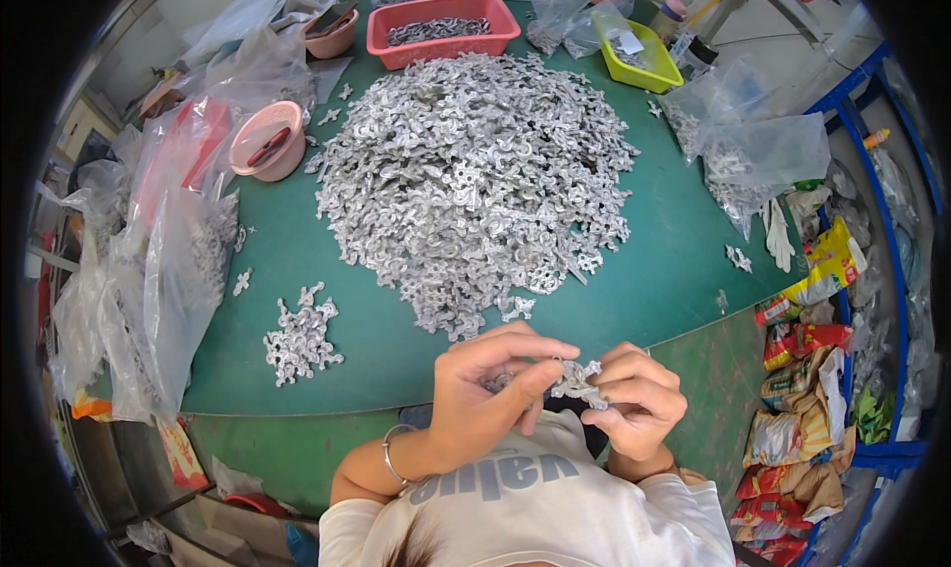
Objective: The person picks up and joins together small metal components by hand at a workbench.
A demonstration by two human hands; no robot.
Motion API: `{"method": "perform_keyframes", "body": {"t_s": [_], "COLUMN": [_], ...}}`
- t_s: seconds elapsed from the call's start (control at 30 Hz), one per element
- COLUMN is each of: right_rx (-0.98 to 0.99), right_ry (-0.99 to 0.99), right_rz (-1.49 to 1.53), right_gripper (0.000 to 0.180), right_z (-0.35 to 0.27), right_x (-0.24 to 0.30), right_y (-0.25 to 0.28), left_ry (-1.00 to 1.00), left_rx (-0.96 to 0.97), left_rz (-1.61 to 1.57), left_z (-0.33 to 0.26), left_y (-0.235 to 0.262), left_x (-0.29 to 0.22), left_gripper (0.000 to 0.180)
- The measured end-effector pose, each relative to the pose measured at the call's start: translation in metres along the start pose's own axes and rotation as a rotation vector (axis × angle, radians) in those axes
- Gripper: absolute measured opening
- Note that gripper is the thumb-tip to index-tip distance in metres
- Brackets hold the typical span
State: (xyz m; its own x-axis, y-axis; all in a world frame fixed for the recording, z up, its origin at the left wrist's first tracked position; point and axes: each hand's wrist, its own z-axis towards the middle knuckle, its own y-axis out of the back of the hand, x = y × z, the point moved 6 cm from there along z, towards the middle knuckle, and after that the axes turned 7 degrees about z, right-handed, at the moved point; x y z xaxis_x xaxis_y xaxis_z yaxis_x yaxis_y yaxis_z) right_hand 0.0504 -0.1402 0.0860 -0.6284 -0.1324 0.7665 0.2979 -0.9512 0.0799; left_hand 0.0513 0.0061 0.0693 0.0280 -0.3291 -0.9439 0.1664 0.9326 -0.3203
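My left hand point(495, 384) is closed in front of my chest, with grey metal showing between its curled fingers. Its thumb and forefinger reach to a small silver-grey cast metal part point(577, 381). From the other side my right hand point(637, 394) pinches the same part with thumb and fingertips. Whether one part or more is held there I cannot tell. Just beyond my hands, a broad heap of similar metal parts point(475, 191) covers the middle of the green table point(684, 260). A smaller pile of the parts point(301, 336) lies to the left.
Behind the heap sit a red basin point(443, 14) with parts and a yellow-green basket point(639, 57). A pink bowl point(267, 141) and plastic bags point(158, 260) stand left. Bagged parts point(743, 166), a white glove point(777, 235) and a blue rack point(882, 300) are right.
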Motion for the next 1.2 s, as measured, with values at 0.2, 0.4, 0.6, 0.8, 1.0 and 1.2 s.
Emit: {"method": "perform_keyframes", "body": {"t_s": [0.2, 0.4, 0.6, 0.8, 1.0, 1.2], "right_rx": [0.052, 0.056, 0.046, 0.040, -0.004, -0.047], "right_ry": [0.005, -0.005, -0.004, 0.000, 0.004, -0.057], "right_rz": [-0.019, -0.019, -0.012, -0.012, -0.024, 0.049], "right_gripper": [0.028, 0.028, 0.028, 0.027, 0.026, 0.024], "right_z": [0.000, 0.000, -0.001, -0.001, -0.003, -0.007], "right_x": [-0.001, -0.004, -0.004, -0.004, -0.004, -0.007], "right_y": [-0.004, -0.004, -0.004, -0.003, -0.001, 0.002], "left_ry": [-0.036, -0.049, -0.013, -0.020, 0.028, 0.172], "left_rx": [-0.012, -0.017, -0.023, -0.003, -0.027, -0.013], "left_rz": [0.079, 0.104, 0.085, 0.070, 0.031, -0.072], "left_z": [0.002, 0.003, 0.004, 0.005, 0.005, 0.004], "left_y": [0.001, 0.002, 0.001, 0.001, 0.001, 0.001], "left_x": [-0.001, 0.000, 0.000, 0.001, 0.004, 0.013], "left_gripper": [0.014, 0.014, 0.013, 0.013, 0.012, 0.010]}}
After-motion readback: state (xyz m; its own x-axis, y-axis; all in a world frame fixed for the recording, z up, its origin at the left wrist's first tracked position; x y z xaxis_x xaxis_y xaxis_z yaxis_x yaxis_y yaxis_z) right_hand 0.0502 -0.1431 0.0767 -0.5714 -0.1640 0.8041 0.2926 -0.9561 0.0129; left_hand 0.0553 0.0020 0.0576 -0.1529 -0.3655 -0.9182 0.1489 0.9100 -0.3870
